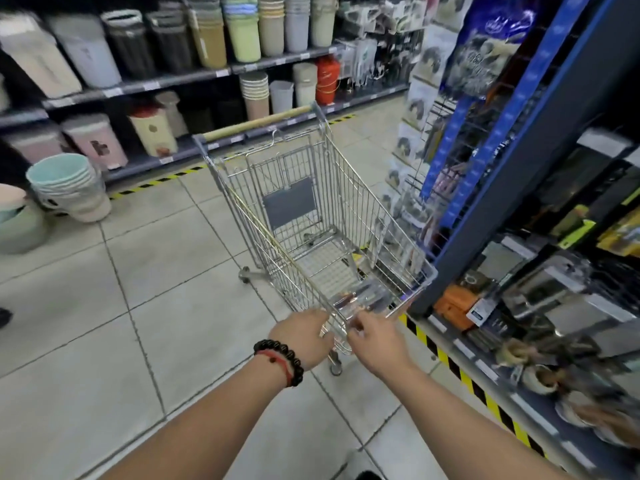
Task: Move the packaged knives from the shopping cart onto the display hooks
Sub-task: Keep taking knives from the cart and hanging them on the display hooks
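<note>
Head view of a shop aisle. A wire shopping cart (311,216) is standing at the centre of the frame, its near end turned toward the person and its wooden push bar at the far end, so the basket is being reached from the front. A clear packaged knife (360,299) is lying flat at the near end of the basket, just below centre, touching the near rim; blur is hiding how many packs are there. The left hand (304,339), wearing a bead bracelet (280,362) at the wrist, is resting against the outside of the cart's near corner, probably steadying it; its fingers are curving toward the wire, but whether they are gripping cannot be told. The right hand (375,342) is reaching over the rim, its fingertips appearing to pinch the near edge of the pack, probably to lift it clear. The display rack (554,289), filling the right of the frame, is carrying hanging packaged goods; its hooks are too blurred to pick out. Stacked bins (242,36) are lining the shelves at upper left.
</note>
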The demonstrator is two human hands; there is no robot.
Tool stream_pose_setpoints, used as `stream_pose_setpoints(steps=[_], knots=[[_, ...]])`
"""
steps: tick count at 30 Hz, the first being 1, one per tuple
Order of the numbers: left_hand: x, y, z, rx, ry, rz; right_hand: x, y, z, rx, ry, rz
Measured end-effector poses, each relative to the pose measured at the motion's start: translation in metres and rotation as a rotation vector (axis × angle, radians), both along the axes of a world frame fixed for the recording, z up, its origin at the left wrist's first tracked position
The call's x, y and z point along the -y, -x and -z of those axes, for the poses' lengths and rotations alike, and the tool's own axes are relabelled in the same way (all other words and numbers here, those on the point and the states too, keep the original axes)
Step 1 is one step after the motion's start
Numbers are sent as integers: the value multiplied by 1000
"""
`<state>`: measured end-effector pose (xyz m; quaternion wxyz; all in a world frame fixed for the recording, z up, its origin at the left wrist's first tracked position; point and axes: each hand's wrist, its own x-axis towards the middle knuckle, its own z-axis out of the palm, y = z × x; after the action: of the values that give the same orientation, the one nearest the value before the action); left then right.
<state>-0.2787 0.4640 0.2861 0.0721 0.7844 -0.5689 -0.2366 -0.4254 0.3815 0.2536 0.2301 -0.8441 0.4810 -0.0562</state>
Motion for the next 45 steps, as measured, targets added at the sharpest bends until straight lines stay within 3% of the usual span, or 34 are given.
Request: stream_pose_setpoints(steps=[17,25,32,37,41,43,45], knots=[[186,-143,21,76,-64,384,139,-136,53,40,-171,401],[281,-162,50,-32,-188,554,178,-142,61,104,-298,723],[359,-159,129,13,-287,799,183,-149,105,71,-492,1063],[398,-146,207,-131,-486,763,203,-156,169,99,-626,1174],[412,-131,282,-95,-507,827,232,-146,233,180,-712,1326],[418,-121,321,-116,-529,785,246,-138,271,175,-728,1373],[423,-109,356,-204,-606,562,254,-132,310,113,-724,1401]])
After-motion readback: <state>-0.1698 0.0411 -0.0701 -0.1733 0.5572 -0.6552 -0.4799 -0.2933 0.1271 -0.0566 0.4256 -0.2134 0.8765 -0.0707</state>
